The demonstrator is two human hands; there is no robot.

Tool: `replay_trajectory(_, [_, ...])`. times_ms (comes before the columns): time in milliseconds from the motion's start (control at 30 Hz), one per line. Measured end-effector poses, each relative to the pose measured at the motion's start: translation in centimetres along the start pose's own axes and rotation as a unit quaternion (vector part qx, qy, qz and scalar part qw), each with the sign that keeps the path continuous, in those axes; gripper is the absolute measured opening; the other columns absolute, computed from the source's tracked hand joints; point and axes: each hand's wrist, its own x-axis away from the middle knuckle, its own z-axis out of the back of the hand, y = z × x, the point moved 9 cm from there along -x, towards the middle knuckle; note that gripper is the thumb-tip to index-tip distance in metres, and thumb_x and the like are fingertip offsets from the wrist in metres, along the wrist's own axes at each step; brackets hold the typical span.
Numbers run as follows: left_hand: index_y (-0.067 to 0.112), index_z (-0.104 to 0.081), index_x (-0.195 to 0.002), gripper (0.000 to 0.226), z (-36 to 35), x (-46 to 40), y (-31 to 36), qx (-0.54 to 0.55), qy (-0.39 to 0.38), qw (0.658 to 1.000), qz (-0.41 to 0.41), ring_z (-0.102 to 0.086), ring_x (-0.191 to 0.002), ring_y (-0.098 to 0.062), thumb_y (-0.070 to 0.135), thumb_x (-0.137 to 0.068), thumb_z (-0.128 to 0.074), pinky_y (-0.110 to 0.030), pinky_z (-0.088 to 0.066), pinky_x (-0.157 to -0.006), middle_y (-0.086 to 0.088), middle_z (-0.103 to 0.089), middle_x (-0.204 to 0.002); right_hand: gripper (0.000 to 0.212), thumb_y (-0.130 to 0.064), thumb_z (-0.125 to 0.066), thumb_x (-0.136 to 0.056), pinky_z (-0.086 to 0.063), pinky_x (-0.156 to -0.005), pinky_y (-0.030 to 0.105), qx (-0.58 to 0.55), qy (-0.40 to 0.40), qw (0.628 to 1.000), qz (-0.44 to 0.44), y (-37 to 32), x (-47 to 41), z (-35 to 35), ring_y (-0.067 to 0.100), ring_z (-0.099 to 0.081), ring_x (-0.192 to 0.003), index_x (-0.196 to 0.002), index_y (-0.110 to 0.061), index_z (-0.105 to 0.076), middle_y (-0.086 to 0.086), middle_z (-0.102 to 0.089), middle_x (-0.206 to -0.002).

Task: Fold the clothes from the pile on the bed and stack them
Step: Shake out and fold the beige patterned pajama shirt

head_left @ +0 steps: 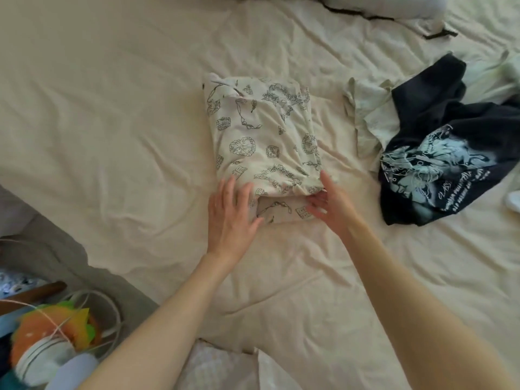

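Cloth this thin is light and limp: your patterned shirt (261,142) lies folded mid-bed. Left hand (229,213) presses flat, right hand (327,205) relaxed at the near edge; lift from underneath. Dark shirt (439,153) waits right.

Cream sheet (112,108) lies rumpled all across the mattress, creases running every way. Up at the far edge, a pale pillow (380,5) pokes into sight. Down in the near left corner there's clutter beside the bed: a blurry orange and green thing (53,327), white cord (112,311) looping around it, and a brown wooden handle (36,292) sticking out above.
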Motion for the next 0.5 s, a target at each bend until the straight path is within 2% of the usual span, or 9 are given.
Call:
replay_trajectory(100, [0.006,-0.042,-0.136,0.082,-1.0,-0.8,-1.5,0.02,-0.007,0.999,0.045,-0.035,-0.132,-0.038,0.039,-0.07,-0.079,-0.048,-0.037,-0.101,-0.022,-0.033,-0.145,0.016,-0.028,-0.059,-0.092,-0.053,-0.073,0.03,-0.011,0.029,0.999,-0.006,-0.3,-0.9,-0.2,0.018,-0.058,-0.082,-0.096,-0.013,-0.056,0.007,-0.06,-0.095])
replay_trajectory(167, [0.006,-0.04,-0.138,0.078,-1.5,-1.5,-1.7,0.044,0.0,0.997,0.067,-0.037,-0.131,-0.036,0.039,-0.076,-0.074,-0.046,-0.043,-0.094,-0.022,-0.033,-0.145,0.001,-0.011,-0.054,-0.093,-0.055,-0.074,0.032,-0.033,0.053,0.998,0.007,-0.7,-1.1,-0.1,0.018,-0.059,-0.082,-0.092,-0.011,-0.054,0.01,-0.06,-0.1])
replay_trajectory(233, [0.004,-0.042,-0.137,0.065,-1.6,-1.6,-1.9,0.065,0.01,0.995,0.075,-0.04,-0.13,-0.037,0.025,-0.082,-0.07,-0.047,-0.047,-0.088,-0.022,-0.036,-0.144,0.009,-0.004,-0.051,-0.092,-0.054,-0.07,0.03,-0.054,0.054,0.997,0.032,-1.2,-0.7,0.0,0.017,-0.06,-0.075,-0.088,-0.011,-0.056,0.009,-0.061,-0.09])
replay_trajectory(300, [0.0,-0.046,-0.134,0.054,-1.6,-1.1,-2.3,0.066,0.012,0.996,0.05,-0.041,-0.13,-0.04,-0.001,-0.082,-0.061,-0.049,-0.049,-0.085,-0.024,-0.038,-0.143,0.01,-0.003,-0.051,-0.091,-0.055,-0.068,0.03,-0.057,0.067,0.995,0.047,-1.3,0.0,1.0,0.017,-0.059,-0.07,-0.088,-0.011,-0.056,0.006,-0.06,-0.081])
replay_trajectory(367, [0.001,-0.049,-0.133,0.062,-1.7,-0.2,-2.5,0.044,-0.002,0.999,0.008,-0.038,-0.132,-0.042,-0.02,-0.075,-0.05,-0.049,-0.049,-0.087,-0.023,-0.038,-0.144,0.009,-0.002,-0.052,-0.09,-0.056,-0.071,0.031,-0.053,0.084,0.994,0.044,-0.5,0.6,2.4,0.017,-0.059,-0.067,-0.088,-0.01,-0.055,0.006,-0.059,-0.079])
replay_trajectory(500, [0.001,-0.057,-0.126,0.072,-1.6,0.8,-2.0,0.003,-0.001,0.996,-0.086,-0.04,-0.126,-0.049,-0.032,-0.063,-0.047,-0.052,-0.052,-0.087,-0.024,-0.045,-0.138,0.014,-0.002,-0.05,-0.09,-0.054,-0.076,0.034,-0.009,0.099,0.995,0.022,1.6,1.0,4.3,0.018,-0.06,-0.07,-0.082,-0.013,-0.052,0.004,-0.057,-0.079])
